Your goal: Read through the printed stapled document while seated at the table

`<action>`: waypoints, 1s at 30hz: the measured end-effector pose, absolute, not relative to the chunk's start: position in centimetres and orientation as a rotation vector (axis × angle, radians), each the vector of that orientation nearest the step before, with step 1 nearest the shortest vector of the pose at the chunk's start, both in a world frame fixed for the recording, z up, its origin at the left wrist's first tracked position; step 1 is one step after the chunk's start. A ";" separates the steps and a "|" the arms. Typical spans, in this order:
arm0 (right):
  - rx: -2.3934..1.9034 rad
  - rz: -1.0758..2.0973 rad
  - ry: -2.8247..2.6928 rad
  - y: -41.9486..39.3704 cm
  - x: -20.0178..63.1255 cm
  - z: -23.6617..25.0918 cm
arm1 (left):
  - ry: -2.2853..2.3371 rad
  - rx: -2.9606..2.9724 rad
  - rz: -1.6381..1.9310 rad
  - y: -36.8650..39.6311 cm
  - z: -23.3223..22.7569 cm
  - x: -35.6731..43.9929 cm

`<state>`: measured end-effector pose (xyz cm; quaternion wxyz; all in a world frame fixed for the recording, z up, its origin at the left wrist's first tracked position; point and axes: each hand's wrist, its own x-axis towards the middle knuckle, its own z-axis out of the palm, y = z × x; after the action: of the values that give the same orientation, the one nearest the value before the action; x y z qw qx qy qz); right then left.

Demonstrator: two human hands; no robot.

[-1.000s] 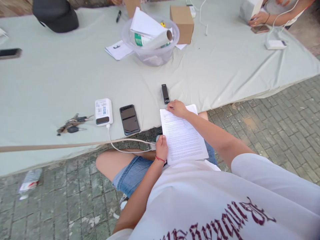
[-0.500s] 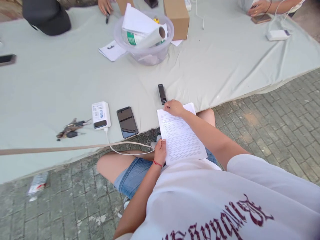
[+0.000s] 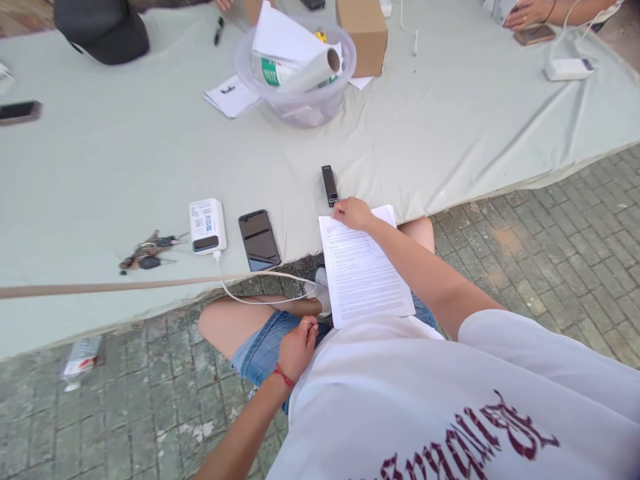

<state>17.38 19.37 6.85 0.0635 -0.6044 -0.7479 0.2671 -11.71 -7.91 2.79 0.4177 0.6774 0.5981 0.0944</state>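
Observation:
A stack of printed papers [image 3: 367, 273] lies partly across my lap and partly over the table edge. My right hand [image 3: 353, 213] is closed on its upper edge, fingers curled down, their tips hidden. My left hand [image 3: 299, 345] rests closed over the denim shorts [image 3: 267, 350], apart from the papers, with nothing visible in it. It wears a ring and a red bracelet. Just beyond my right hand is a small black box-shaped object [image 3: 329, 185]. A black smartphone [image 3: 259, 240] and a white power bank [image 3: 207, 227] with a cable lie to the left.
A clear plastic tub [image 3: 313, 110] with papers and a roll stands beyond, beside a cardboard box [image 3: 362, 37]. Keys [image 3: 150, 253], a black cap [image 3: 103, 30] and a marker [image 3: 219, 31] are on the cloth. A strap [image 3: 125, 287] crosses the left side. Another person's hand [image 3: 530, 13] shows at upper right.
My left hand has let go of the papers' left edge and drawn back to my lap, curling shut. My right hand stays on the top edge. A person's hand has moved away from the marker.

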 end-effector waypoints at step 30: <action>-1.864 0.848 -2.205 19.2 17.5 6.9 | 0.852 2.344 -0.137 -7.7 0.4 -23.2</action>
<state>17.54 19.18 6.93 0.0662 -0.6181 -0.7311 0.2813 -23.20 -7.74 0.42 0.3162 0.8902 0.3237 -0.0522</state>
